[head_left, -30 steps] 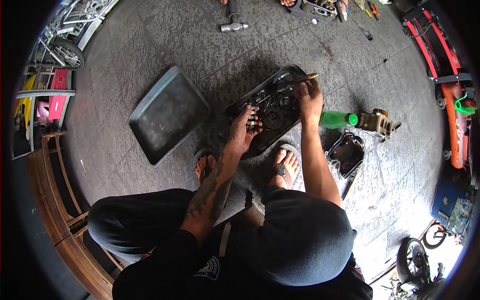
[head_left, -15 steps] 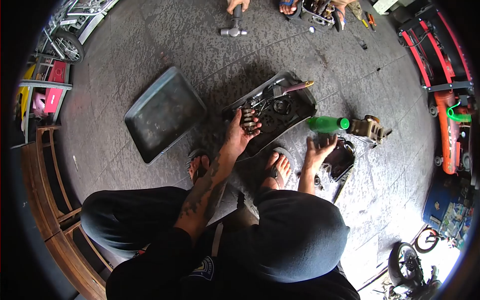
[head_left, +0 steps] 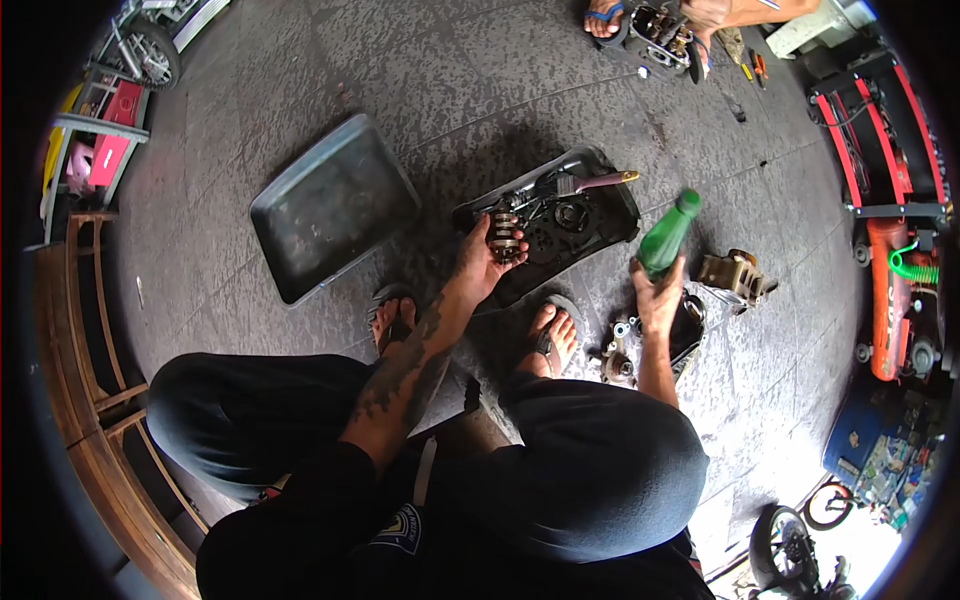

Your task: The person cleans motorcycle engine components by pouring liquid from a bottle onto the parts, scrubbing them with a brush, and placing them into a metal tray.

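Observation:
My left hand (head_left: 480, 265) is closed around a ringed, cylindrical metal engine part (head_left: 504, 238), over the near left edge of a dark tray (head_left: 560, 268). A paintbrush (head_left: 605, 180) lies across that tray among several oily metal parts, including a round gear (head_left: 571, 215). In my right hand (head_left: 657, 295) is a green plastic bottle (head_left: 667, 240), gripped round its lower end with the cap pointing up and away from me. Below that hand sit a dark engine cover (head_left: 688, 325) and a small metal part (head_left: 617, 365). A brass-coloured engine casing (head_left: 732, 277) lies to the right.
A second dark tray (head_left: 335, 215) stands on the left. At the top, another person's hand (head_left: 706, 12) is at an engine block (head_left: 660, 38). A wooden bench (head_left: 92, 420) runs along the left; a red tool rack (head_left: 875, 125) and orange compressor tank (head_left: 886, 320) are at right.
My right hand has taken hold of the green bottle and lifted it upright from lying flat. The other person's hammer has left view. My left hand still holds the ringed part.

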`<state>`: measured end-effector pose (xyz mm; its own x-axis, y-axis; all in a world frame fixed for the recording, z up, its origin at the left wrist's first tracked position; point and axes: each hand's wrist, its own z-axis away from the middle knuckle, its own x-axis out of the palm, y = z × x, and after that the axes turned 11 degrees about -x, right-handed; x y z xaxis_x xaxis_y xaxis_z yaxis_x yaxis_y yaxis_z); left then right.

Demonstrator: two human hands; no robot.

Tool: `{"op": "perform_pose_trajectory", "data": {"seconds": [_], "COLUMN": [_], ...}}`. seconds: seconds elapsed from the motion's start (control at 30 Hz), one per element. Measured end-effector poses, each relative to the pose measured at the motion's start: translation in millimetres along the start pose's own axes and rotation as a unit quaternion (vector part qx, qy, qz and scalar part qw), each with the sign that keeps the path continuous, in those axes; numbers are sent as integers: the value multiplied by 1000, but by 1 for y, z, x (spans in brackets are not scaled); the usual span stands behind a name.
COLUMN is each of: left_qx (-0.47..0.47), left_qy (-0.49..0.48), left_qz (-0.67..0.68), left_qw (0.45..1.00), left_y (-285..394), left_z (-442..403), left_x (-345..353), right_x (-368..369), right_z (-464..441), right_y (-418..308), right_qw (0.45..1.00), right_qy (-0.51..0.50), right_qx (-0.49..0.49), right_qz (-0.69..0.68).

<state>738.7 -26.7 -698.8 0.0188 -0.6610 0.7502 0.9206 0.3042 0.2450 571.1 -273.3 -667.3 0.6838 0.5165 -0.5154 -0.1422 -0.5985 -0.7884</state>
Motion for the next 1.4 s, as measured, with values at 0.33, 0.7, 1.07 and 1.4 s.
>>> {"op": "perform_pose_trajectory", "data": {"seconds": [0.33, 0.7, 1.07, 1.4], "left_qx": [-1, 24, 56, 72], "left_qy": [29, 56, 33, 26], "left_qz": [8, -77, -121, -122], "left_qw": [1000, 995, 990, 990], "left_y": [-8, -17, -15, -14], "left_z": [-10, -20, -19, -19], "left_x": [6, 5, 11, 13], "right_x": [-88, -78, -75, -73], "right_z": [-37, -59, -80, -89], "right_y": [-107, -163, -185, -194], "right_qw": [887, 830, 813, 801], "right_qy": [-387, -448, -454, -465], "right_qx": [-130, -181, -199, -201], "right_qz": [217, 277, 306, 320]}}
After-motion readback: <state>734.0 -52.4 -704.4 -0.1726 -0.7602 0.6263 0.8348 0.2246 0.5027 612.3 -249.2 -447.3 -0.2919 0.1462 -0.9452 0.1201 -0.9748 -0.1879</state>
